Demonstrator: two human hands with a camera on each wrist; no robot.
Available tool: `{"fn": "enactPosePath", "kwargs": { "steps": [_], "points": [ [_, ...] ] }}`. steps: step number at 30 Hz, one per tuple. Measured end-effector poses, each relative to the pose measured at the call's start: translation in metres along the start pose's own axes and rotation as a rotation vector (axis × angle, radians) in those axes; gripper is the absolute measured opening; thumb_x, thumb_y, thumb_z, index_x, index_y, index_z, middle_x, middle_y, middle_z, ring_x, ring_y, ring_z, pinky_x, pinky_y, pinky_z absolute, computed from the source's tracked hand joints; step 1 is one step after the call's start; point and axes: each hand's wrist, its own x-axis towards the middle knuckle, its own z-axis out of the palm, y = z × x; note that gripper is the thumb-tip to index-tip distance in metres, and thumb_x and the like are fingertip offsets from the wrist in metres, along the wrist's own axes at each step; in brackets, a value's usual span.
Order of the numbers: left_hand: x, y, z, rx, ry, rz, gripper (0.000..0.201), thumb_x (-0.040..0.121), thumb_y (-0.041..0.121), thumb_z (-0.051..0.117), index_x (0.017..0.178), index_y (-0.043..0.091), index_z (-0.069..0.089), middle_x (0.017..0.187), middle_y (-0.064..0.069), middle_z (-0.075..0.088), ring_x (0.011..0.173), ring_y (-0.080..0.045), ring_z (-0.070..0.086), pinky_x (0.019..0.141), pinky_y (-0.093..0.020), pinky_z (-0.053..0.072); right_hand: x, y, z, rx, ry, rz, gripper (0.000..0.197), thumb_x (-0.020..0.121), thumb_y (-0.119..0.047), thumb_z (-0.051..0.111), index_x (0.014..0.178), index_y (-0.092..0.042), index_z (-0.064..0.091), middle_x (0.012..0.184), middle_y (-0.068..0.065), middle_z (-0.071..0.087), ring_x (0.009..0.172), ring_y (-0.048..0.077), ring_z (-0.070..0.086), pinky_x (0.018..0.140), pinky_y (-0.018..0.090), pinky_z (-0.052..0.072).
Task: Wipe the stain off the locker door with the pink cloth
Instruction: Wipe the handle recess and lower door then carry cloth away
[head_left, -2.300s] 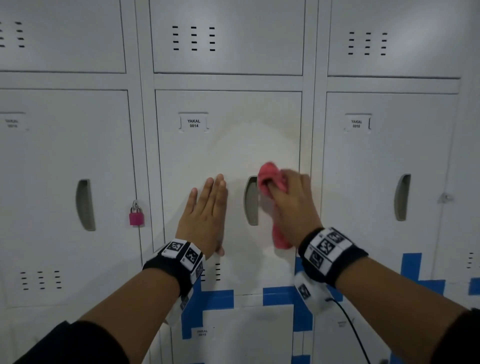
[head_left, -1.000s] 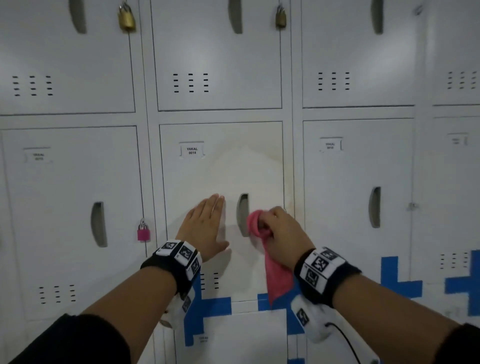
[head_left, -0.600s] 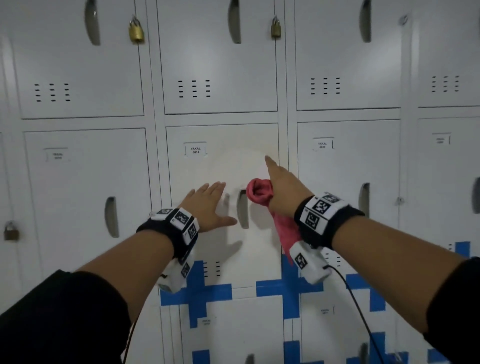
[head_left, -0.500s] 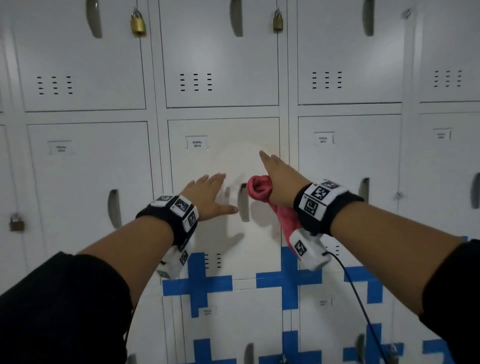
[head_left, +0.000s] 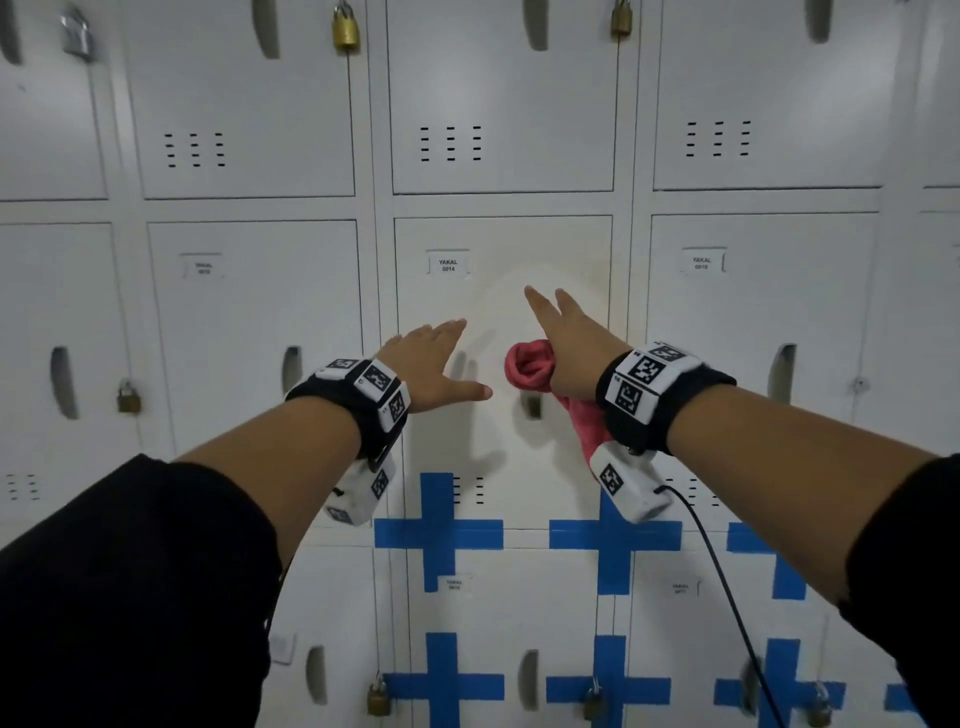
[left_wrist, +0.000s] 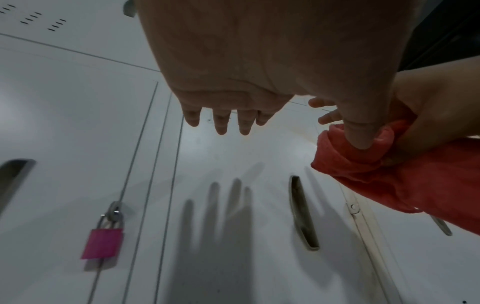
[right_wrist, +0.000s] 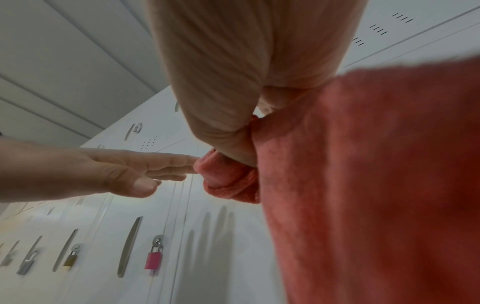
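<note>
The locker door (head_left: 498, 452) labelled 0014 is in the middle of the head view. A faint yellowish stain (head_left: 598, 270) arcs across its upper right around a paler patch. My right hand (head_left: 566, 332) pinches the rolled pink cloth (head_left: 527, 369) under its thumb, two fingers pointing straight at the upper door. The rest of the cloth (right_wrist: 376, 185) hangs below the wrist. My left hand (head_left: 431, 358) is flat with straight fingers, held a little off the door. Its shadow (left_wrist: 221, 226) falls on the panel.
The door's handle slot (left_wrist: 303, 214) sits just below the cloth. A pink padlock (left_wrist: 102, 242) hangs on the locker to the left, and brass padlocks (head_left: 345, 28) hang above. Blue tape crosses (head_left: 439, 530) mark the lower row. A black cable (head_left: 727, 597) trails from my right wrist.
The view has pulled back from the lockers. My left hand has lifted off the door. My right hand rose from beside the handle and straightened two fingers, still holding the cloth.
</note>
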Motion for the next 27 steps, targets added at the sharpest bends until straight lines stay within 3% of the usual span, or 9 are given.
{"fn": "enactPosePath", "kwargs": {
  "steps": [7,10,12,15,17,20,22,27],
  "points": [
    [-0.033,-0.033,-0.009,0.047,-0.007,-0.091,0.104,0.078,0.075,0.049,0.154,0.020,0.003,0.162,-0.001,0.014,0.148,-0.024,0.019,0.119,-0.048,0.020,0.005,-0.039,0.015,0.036,-0.056,-0.051,0.111,0.073,-0.004,0.068,0.149,-0.034,-0.006,0.158,0.016,-0.002,0.111,0.039,0.056,0.084,0.043,0.055],
    [-0.052,-0.051,-0.008,0.066,-0.013,-0.137,0.104,0.078,0.075,0.049,0.154,0.019,0.006,0.161,-0.003,0.019,0.146,-0.024,0.024,0.118,-0.048,0.021,0.006,-0.062,0.028,0.074,-0.044,-0.112,0.106,0.071,-0.004,0.067,0.150,-0.031,0.001,0.149,0.017,0.025,0.110,0.035,0.056,0.084,0.043,0.053],
    [-0.067,-0.060,-0.007,0.081,-0.025,-0.160,0.103,0.078,0.076,0.048,0.154,0.018,0.007,0.160,-0.005,0.022,0.144,-0.025,0.027,0.118,-0.049,0.019,0.003,-0.077,0.039,0.122,-0.039,-0.151,0.097,0.072,-0.003,0.065,0.150,-0.023,0.011,0.127,0.015,0.048,0.102,0.031,0.057,0.082,0.040,0.052],
    [-0.089,-0.072,-0.002,0.054,-0.040,-0.223,0.097,0.082,0.069,0.051,0.154,0.020,0.009,0.160,-0.008,0.022,0.142,-0.026,0.032,0.115,-0.046,0.029,-0.005,-0.096,0.058,0.226,-0.059,-0.182,0.074,0.073,-0.004,0.065,0.140,-0.019,0.036,0.106,0.008,0.063,0.095,0.026,0.060,0.080,0.037,0.051],
    [-0.104,-0.087,0.006,0.048,-0.045,-0.254,0.095,0.082,0.071,0.050,0.154,0.022,0.012,0.157,-0.007,0.030,0.136,-0.026,0.040,0.110,-0.044,0.036,-0.011,-0.110,0.077,0.270,-0.063,-0.225,0.045,0.072,-0.008,0.066,0.114,-0.021,0.056,0.096,0.001,0.065,0.088,0.023,0.060,0.078,0.039,0.052],
    [-0.128,-0.108,0.023,0.058,-0.084,-0.302,0.095,0.080,0.074,0.048,0.153,0.024,0.015,0.152,-0.004,0.040,0.133,-0.026,0.043,0.106,-0.043,0.039,-0.019,-0.133,0.112,0.315,-0.078,-0.310,0.019,0.071,-0.012,0.063,0.087,-0.021,0.062,0.081,-0.003,0.064,0.077,0.020,0.059,0.070,0.041,0.053],
    [-0.145,-0.116,0.035,0.062,-0.118,-0.328,0.091,0.082,0.070,0.050,0.153,0.024,0.016,0.153,-0.003,0.038,0.134,-0.025,0.041,0.107,-0.042,0.037,-0.026,-0.146,0.136,0.351,-0.096,-0.344,0.014,0.070,-0.014,0.061,0.081,-0.023,0.061,0.076,-0.005,0.062,0.074,0.018,0.057,0.067,0.041,0.053],
    [-0.194,-0.136,0.078,0.064,-0.211,-0.374,0.089,0.083,0.066,0.052,0.153,0.022,0.019,0.150,-0.005,0.042,0.134,-0.026,0.041,0.108,-0.044,0.037,-0.047,-0.182,0.207,0.386,-0.204,-0.424,0.013,0.075,-0.015,0.062,0.085,-0.023,0.063,0.077,-0.006,0.062,0.078,0.020,0.054,0.066,0.040,0.051]
  ]
}}
